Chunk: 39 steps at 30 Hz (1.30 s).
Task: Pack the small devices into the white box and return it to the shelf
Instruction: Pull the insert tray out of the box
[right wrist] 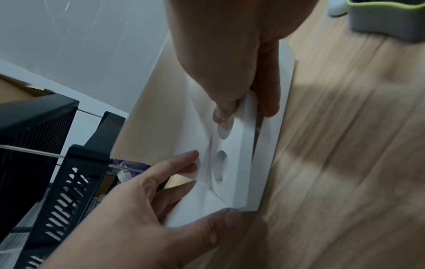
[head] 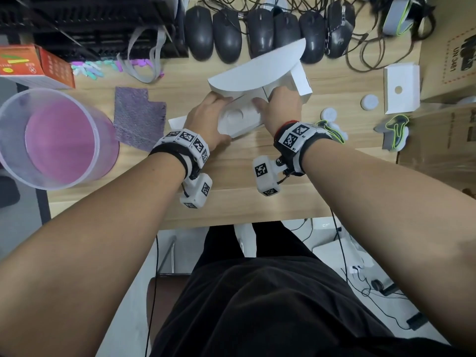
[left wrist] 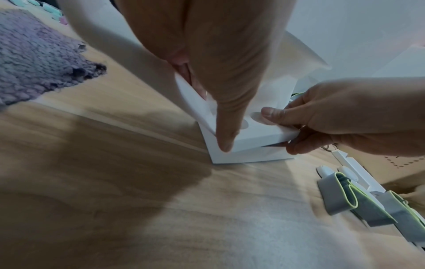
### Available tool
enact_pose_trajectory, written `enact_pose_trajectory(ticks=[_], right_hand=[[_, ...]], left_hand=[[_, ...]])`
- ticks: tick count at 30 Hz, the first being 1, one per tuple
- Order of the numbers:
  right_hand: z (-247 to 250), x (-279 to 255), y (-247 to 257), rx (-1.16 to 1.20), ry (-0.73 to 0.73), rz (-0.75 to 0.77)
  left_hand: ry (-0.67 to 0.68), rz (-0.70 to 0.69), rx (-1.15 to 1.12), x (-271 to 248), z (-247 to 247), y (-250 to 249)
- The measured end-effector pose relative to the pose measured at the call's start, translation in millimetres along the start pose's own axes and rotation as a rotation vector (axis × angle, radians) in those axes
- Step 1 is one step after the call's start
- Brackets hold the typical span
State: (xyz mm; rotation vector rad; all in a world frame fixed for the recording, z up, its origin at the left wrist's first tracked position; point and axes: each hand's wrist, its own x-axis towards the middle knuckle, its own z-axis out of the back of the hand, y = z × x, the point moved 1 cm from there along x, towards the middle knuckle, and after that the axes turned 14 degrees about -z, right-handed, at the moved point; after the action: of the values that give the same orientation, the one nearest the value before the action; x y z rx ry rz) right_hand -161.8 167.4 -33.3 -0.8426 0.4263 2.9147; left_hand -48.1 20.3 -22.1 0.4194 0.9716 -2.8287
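Both your hands grip the white insert [head: 240,117] in the white box [head: 257,73]: left hand [head: 206,119] on its left edge, right hand [head: 280,109] pinching its right edge.

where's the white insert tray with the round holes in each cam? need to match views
Head: white insert tray sits centre frame, between left hand and right hand, under the raised box lid.
Left wrist: centre right, left thumb lying across it.
Right wrist: centre, running top to bottom, both hands gripping it.
Shared landmark: the wooden desk is in all three; the purple cloth in head and left wrist only.
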Motion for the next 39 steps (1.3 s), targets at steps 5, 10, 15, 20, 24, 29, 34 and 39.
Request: enact_pose_trajectory(ticks=[5, 10, 15, 20, 24, 29, 34, 39], right_hand=[[5.2, -2.1, -8.7, -0.030, 0.045, 0.084], [9.9, -4.9, -18.2, 0.065, 0.191, 0.129], [12.4, -14.7, -15.1, 0.620, 0.455, -0.032], [12.7, -12.9, -21.1, 0.730, 0.487, -0.040], [16.0, -11.0, -27.5, 0.761, 0.447, -0.017], [8.3, -16.6, -24.7, 0.694, 0.425, -0.039], [9.5, -15.9, -22.3, 0.810, 0.465, -0.055], [14.2, -10.0, -18.9, 0.854, 0.504, -0.091]], left_hand=[[-0.021, -0.005, -0.013, 0.6, -1.0, -0.2], [-0.033, 0.004, -0.020, 2.8, -2.6, 0.7], [-0.026, 0.020, -0.018, 6.5, -2.5, 0.2], [-0.009, 0.016, -0.017, 8.2, -2.2, 3.2], [-0.002, 0.009, -0.007, 9.6, -2.0, 4.8], [0.001, -0.001, -0.002, 9.2, -3.0, 6.5], [0.012, -0.002, 0.013, 10.4, -1.8, 6.6], [0.012, -0.001, 0.004, 9.6, -1.5, 7.4]])
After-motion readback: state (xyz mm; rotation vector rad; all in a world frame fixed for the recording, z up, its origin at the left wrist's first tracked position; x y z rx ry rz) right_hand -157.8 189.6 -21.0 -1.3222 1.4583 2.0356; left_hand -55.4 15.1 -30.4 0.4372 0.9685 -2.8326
